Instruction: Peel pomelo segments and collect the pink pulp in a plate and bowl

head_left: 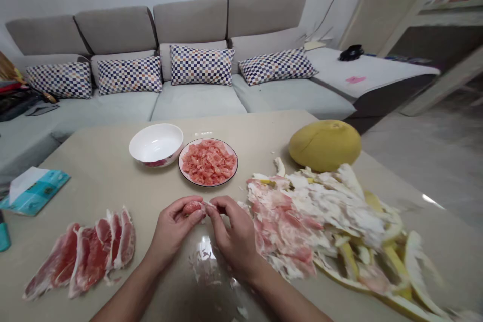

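A small piece of pink pomelo flesh [193, 208] is gripped at the lower centre of the frame, held above the beige surface [94, 181] by the left hand [173, 229], whose fingers are curled closed around it. The right hand [236, 239] is also closed, pinched against the same piece from the right, with a pale shred of membrane [210, 205] drawn out between the two hands. Immediately to the right of the right hand, a large heap of white pith and pink-flecked membrane [298, 211] is piled on the surface, with strips of yellow rind [396, 261] spread toward the lower right corner. Four peeled pomelo segments [85, 256] are laid side by side at the lower left. Above the hands, pink pomelo pulp [208, 162] is mounded on a round, dark-rimmed plate [209, 185], and a white bowl [156, 143] is placed just beside it on the left. A whole yellow-green pomelo [324, 146] is set directly behind the heap. A blue tissue packet [32, 191] is seen at the left edge, and a grey sofa [196, 103] with checked cushions [199, 65] is seen beyond the surface.
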### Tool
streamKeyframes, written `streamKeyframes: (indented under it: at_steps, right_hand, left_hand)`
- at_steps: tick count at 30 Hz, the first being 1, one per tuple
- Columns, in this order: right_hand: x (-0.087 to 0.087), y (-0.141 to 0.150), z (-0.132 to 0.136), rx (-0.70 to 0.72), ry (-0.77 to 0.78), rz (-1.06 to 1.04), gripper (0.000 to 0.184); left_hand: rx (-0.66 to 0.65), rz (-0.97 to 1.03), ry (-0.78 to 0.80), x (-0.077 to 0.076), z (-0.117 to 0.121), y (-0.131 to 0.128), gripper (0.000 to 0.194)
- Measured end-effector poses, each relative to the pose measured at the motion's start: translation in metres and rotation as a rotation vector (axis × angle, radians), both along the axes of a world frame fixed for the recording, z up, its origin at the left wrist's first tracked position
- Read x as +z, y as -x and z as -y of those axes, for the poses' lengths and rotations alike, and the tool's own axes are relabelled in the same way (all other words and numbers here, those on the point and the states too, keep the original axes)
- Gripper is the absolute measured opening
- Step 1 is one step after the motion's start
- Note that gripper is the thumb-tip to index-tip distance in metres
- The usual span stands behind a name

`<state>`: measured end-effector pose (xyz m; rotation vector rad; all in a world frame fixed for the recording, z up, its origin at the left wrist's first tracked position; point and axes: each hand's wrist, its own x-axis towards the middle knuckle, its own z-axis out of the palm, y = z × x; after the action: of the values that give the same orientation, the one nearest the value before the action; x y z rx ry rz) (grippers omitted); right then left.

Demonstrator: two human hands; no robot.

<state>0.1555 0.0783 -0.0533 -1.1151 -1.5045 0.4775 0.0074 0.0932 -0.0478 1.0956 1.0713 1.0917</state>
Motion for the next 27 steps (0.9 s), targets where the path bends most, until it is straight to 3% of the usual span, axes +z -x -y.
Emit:
streamKeyframes:
  at_steps: [3, 9, 16, 19, 23, 27]
  right_hand:
    - [-0.003, -0.002, -0.001, -0.039, -0.108, 0.080, 0.009]
    - [0.004, -0.025, -0.019, -0.196, 0.097, -0.099, 0.008]
    - [0.009, -0.030, -0.021, -0.054, 0.086, 0.183, 0.024]
    - [0.009, -0.030, -0.019, -0.045, 0.113, 0.277, 0.036]
    - [0.012, -0.027, -0.016, 0.018, 0.040, 0.204, 0.007]
    - [0.014, -0.019, -0.012, 0.116, -0.025, 0.132, 0.017]
  left_hand:
    - [-0.001, -0.024, -0.005, 0.000, 0.000, 0.001, 0.029]
    - [0.055, 0.095, 0.093, 0.003, -0.006, 0.006, 0.034]
    - [-0.125, 0.331, 0.171, 0.003, -0.003, 0.004, 0.039]
    - [-0.129, 0.241, 0.113, 0.001, -0.002, 0.004, 0.039]
    - [-0.113, 0.086, -0.010, -0.001, -0.003, 0.005, 0.037]
    - [-0.106, 0.018, -0.125, -0.001, -0.004, 0.004, 0.032]
